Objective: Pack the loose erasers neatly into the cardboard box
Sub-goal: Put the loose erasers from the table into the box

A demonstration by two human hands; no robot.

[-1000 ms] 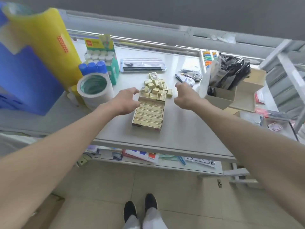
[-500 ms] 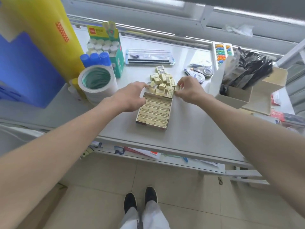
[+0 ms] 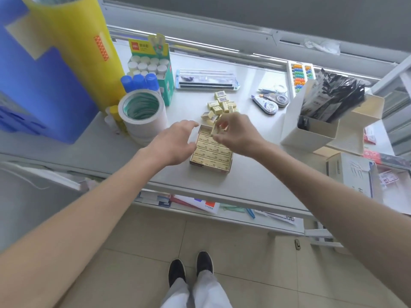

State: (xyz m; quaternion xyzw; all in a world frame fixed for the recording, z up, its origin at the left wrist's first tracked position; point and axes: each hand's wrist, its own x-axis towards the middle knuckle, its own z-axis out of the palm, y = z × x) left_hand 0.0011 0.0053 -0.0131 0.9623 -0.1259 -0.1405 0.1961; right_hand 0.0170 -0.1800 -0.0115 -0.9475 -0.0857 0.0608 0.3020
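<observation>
One small pale-yellow block eraser (image 3: 216, 129), pinched in my right hand (image 3: 239, 135), hangs over the upper end of the open brown cardboard box (image 3: 209, 167), with my left hand (image 3: 173, 144) slack beside it.

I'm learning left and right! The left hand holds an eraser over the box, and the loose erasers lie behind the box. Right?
Not quite. In the head view the right hand pinches the eraser over the cardboard box; the left hand holds nothing. The loose erasers do lie behind the box.
</observation>
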